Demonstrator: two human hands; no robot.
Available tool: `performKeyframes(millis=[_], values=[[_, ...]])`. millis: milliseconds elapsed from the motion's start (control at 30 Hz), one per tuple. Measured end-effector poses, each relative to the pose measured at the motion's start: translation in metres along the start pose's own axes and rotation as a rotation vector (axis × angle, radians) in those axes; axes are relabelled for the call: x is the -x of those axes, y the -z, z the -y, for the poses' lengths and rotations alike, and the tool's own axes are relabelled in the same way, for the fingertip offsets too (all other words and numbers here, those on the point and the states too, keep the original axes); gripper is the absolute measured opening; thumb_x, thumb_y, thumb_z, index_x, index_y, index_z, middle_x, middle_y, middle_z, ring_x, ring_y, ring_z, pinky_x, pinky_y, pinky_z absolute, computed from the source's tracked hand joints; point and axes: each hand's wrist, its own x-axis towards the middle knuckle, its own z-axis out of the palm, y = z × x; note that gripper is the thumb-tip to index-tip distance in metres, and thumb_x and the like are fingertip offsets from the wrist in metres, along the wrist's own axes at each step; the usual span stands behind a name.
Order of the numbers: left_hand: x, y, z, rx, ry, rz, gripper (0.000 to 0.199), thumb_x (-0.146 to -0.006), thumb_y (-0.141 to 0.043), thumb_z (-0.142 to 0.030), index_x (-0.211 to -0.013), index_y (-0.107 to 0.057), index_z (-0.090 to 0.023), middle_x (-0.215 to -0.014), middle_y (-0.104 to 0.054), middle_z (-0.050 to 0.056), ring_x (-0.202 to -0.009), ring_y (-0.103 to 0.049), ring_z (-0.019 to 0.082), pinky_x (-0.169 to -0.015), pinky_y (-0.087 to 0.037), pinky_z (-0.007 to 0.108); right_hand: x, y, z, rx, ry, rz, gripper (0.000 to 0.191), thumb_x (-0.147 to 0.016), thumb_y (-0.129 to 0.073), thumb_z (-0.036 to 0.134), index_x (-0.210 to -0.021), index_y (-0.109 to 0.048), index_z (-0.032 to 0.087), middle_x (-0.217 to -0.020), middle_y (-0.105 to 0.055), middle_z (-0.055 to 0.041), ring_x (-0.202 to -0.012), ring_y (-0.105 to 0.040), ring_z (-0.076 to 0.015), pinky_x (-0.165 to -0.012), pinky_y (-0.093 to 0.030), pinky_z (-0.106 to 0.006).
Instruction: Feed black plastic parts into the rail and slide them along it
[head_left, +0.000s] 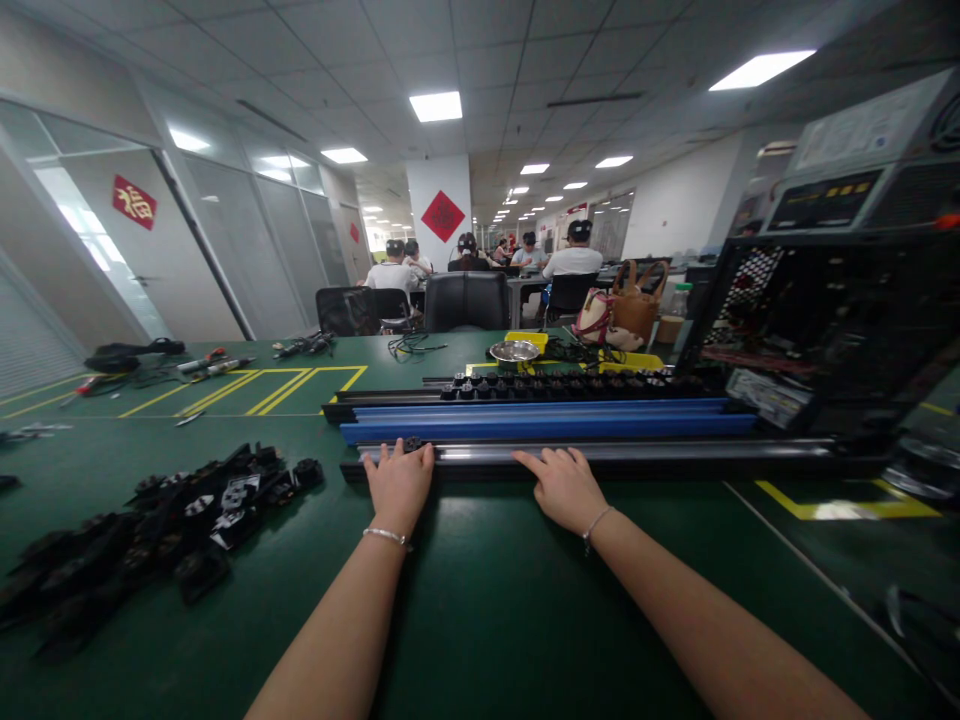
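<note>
My left hand (397, 488) lies over the near rail's left end, its thumb and index finger on either side of a small black plastic part (413, 443). The fingertips partly hide how that part sits. Farther right, my right hand (568, 488) rests against the same long grey metal rail (480, 453), index finger stretched out to the left, holding nothing. Directly behind run blue rails (555, 418). Beyond them, a black rail (375, 397) carries a row of small black parts (555, 388). A loose pile of similar black parts (150, 530) spreads out left of my hands.
An open computer case (832, 330) stands at the right, with a power supply (862, 180) on top. A metal bowl (514, 351), yellow trays (630, 362) and cables (412, 345) lie farther back. Tools (214, 364) are at back left. Several people sit beyond a black chair (465, 300).
</note>
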Motion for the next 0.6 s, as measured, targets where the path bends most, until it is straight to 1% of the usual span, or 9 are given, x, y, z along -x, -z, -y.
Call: performKeyframes(millis=[200, 300, 600], values=[[-0.003, -0.003, 0.006, -0.010, 0.019, -0.003, 0.041, -0.090, -0.031, -0.044, -0.104, -0.069, -0.036, -0.126, -0.059, 0.008, -0.121, -0.048, 0.035, -0.100, -0.024, 0.057, -0.001, -0.001, -0.001, 0.005, 0.002, 0.013, 0.058, -0.080, -0.040, 0.015, -0.135, -0.042, 0.034, -0.101, -0.058, -0.0062, -0.098, -0.048, -0.0210, -0.094, -0.021, -0.038], [-0.005, -0.003, 0.007, 0.002, 0.054, 0.004, 0.040, -0.090, -0.033, -0.044, -0.103, -0.070, -0.035, -0.126, -0.060, 0.007, -0.120, -0.048, 0.035, -0.101, -0.023, 0.058, -0.002, -0.002, -0.001, -0.001, 0.001, 0.026, 0.058, -0.080, -0.040, 0.016, -0.135, -0.041, 0.034, -0.102, -0.058, -0.0064, -0.098, -0.048, -0.0210, -0.095, -0.020, -0.039], [-0.007, -0.001, 0.012, 0.041, 0.106, 0.010, 0.040, -0.089, -0.034, -0.044, -0.102, -0.071, -0.035, -0.125, -0.060, 0.007, -0.121, -0.047, 0.034, -0.102, -0.021, 0.057, -0.001, -0.002, -0.001, -0.006, 0.005, 0.015, 0.058, -0.080, -0.040, 0.015, -0.135, -0.042, 0.034, -0.103, -0.058, -0.0062, -0.099, -0.048, -0.0212, -0.095, -0.020, -0.039]])
